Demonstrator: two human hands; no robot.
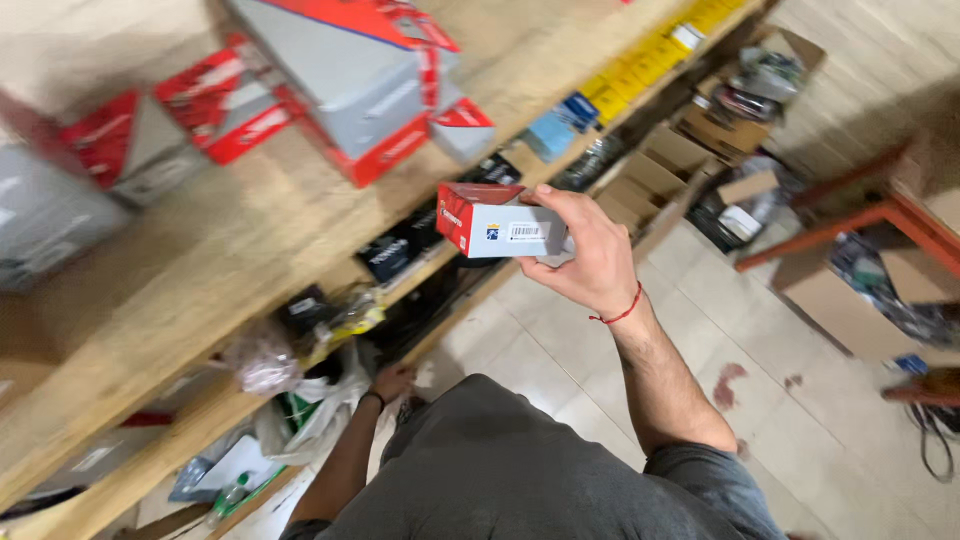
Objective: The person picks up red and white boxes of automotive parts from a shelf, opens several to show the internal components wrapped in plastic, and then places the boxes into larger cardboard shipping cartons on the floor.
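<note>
Wooden shelf (pixel 250 240) carrying red-grey cartons (pixel 370 80); right hand (pixel 590 250) closing around small red-white box (pixel 495 220), barcode label facing up; left hand (pixel 390 382) reaching low toward plastic bags (pixel 300 410), grip unclear

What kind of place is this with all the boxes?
Probably a storeroom or parts shop. Wooden shelves hold many red-and-grey boxes, open cartons sit on the floor, and the right hand holds a small box.

Glossy cardboard box (pixel 500 222); matt wooden shelf (pixel 230 250).
</note>
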